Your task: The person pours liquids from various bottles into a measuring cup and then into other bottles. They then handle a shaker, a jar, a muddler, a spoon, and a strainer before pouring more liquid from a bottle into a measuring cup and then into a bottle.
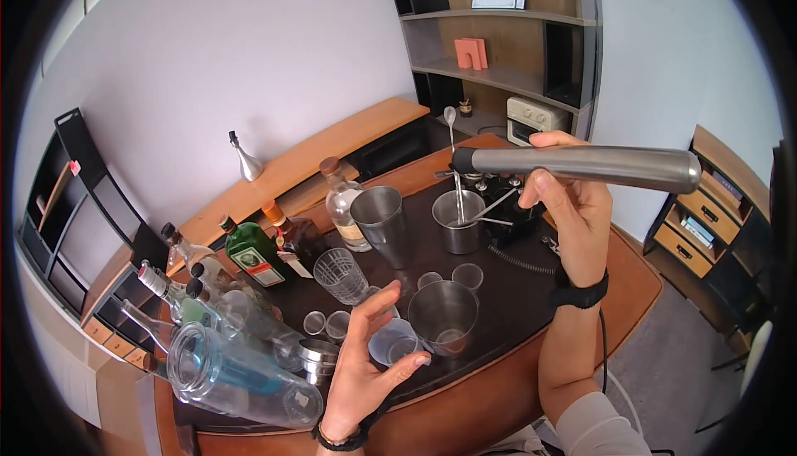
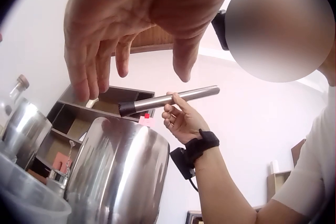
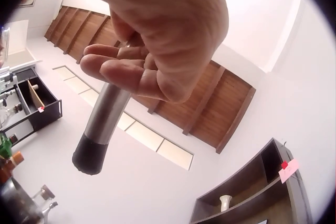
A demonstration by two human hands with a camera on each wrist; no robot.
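Note:
My right hand (image 1: 573, 215) grips a steel muddler (image 1: 598, 165) by its middle, held almost level above the table; its black end points left in the head view. The same muddler (image 2: 178, 98) shows in the left wrist view, and its dark tip (image 3: 90, 154) in the right wrist view. My left hand (image 1: 361, 373) is held with thumb and fingers spread beside a clear plastic cup (image 1: 393, 343) and a steel shaker tin (image 1: 442, 319), holding nothing. Farther back stand a taller steel tin (image 1: 382, 224) and a steel cup (image 1: 459, 232) with a bar spoon (image 1: 452, 136).
Several bottles, among them a green one (image 1: 253, 253), line the left side with a large clear jar (image 1: 249, 381). A cut glass (image 1: 340, 276), small glasses and a jigger (image 1: 317, 358) are near my left hand. A coiled cable (image 1: 523, 263) lies on the right.

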